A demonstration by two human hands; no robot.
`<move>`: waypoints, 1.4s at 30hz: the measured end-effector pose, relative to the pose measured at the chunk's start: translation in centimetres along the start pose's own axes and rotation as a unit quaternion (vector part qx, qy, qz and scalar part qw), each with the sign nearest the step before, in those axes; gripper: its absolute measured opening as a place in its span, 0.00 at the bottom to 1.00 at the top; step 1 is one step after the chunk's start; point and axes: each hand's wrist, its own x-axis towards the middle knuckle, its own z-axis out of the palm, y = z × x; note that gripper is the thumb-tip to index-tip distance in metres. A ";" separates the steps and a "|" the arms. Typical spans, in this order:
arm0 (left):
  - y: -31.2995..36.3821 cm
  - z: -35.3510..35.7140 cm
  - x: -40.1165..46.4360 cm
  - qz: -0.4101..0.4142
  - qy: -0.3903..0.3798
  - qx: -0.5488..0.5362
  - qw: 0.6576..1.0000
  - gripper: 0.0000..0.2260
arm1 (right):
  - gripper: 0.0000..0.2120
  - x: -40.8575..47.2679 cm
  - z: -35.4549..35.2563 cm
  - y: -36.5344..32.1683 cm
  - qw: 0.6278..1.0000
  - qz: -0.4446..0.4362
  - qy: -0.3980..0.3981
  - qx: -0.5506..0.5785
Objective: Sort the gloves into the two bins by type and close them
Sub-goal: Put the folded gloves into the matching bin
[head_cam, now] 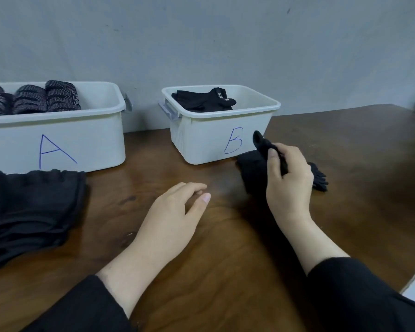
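on the worktop (225, 271) by bin b (201, 142) | right hand (288, 180) is gripping a black glove (252, 173) in curled fingers | left hand (175, 212) is hovering with loose, relaxed fingers, holding nothing | bin a (86, 140) is holding patterned gloves (31, 98) | black pile (31, 212) is lying at left

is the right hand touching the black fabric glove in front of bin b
Touching: the head view shows the right hand with thumb and fingers curled round the black fabric glove.
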 end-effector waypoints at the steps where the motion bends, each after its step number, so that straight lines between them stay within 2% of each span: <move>1: 0.2 -0.1 0.0 -0.005 0.020 -0.027 0.999 0.15 | 0.09 -0.4 -0.2 -1.3 0.997 0.039 0.007 0.063; 5: 0.4 -0.6 0.1 -0.035 0.071 -0.140 0.987 0.18 | 0.09 -1.8 0.3 -5.1 0.958 0.173 0.011 0.229; 7: 0.4 -1.0 0.3 -0.057 0.062 -0.195 0.977 0.20 | 0.09 -2.4 1.0 -6.1 0.905 0.266 -0.033 0.331; 9: 0.2 -1.4 0.5 -0.084 0.046 -0.243 0.965 0.21 | 0.10 -2.9 1.8 -6.8 0.856 0.322 -0.060 0.399; 14: -1.6 -2.5 1.0 -0.137 0.055 -0.362 0.920 0.08 | 0.10 -3.5 2.6 -7.8 0.806 0.363 -0.112 0.454; 16: -2.1 -3.0 1.0 -0.142 0.060 -0.405 0.901 0.07 | 0.07 -3.6 2.6 -8.0 0.805 0.357 -0.142 0.452; 18: -2.5 -3.5 1.0 -0.140 0.078 -0.410 0.898 0.07 | 0.03 -3.6 2.6 -7.8 0.813 0.333 -0.171 0.445; 19: -2.6 -3.8 1.1 -0.135 0.089 -0.402 0.901 0.07 | 0.03 -3.6 2.6 -7.8 0.818 0.321 -0.183 0.441; 21: -2.9 -4.3 1.3 -0.137 0.112 -0.385 0.906 0.06 | 0.10 -3.6 2.6 -7.6 0.833 0.293 -0.222 0.413; 24: -3.0 -5.2 1.4 -0.129 0.129 -0.355 0.917 0.04 | 0.17 -3.9 2.6 -7.6 0.850 0.240 -0.320 0.343; 26: -3.3 -5.9 1.5 -0.123 0.130 -0.314 0.932 0.03 | 0.20 -4.3 2.6 -7.9 0.846 0.208 -0.381 0.309; 28: -3.7 -6.5 1.6 -0.114 0.148 -0.281 0.941 0.03 | 0.19 -4.7 2.9 -8.2 0.838 0.206 -0.403 0.304; 30: -4.1 -7.3 1.6 -0.100 0.172 -0.236 0.951 0.05 | 0.13 -5.0 3.5 -8.4 0.827 0.236 -0.389 0.329; 33: -4.5 -8.8 1.0 -0.063 0.209 -0.095 0.971 0.10 | 0.05 -5.1 5.1 -8.8 0.820 0.292 -0.331 0.364; 36: -5.1 -10.2 -0.5 0.003 0.266 0.005 0.964 0.10 | 0.05 -5.0 6.6 -9.3 0.813 0.327 -0.262 0.405; 40: -5.4 -11.4 -3.6 0.064 0.226 0.097 0.967 0.11 | 0.05 -4.8 7.2 -9.9 0.828 0.325 -0.231 0.395; 42: -5.6 -11.8 -4.9 0.106 0.191 0.143 0.965 0.12 | 0.05 -4.9 6.8 -9.7 0.868 0.285 -0.265 0.309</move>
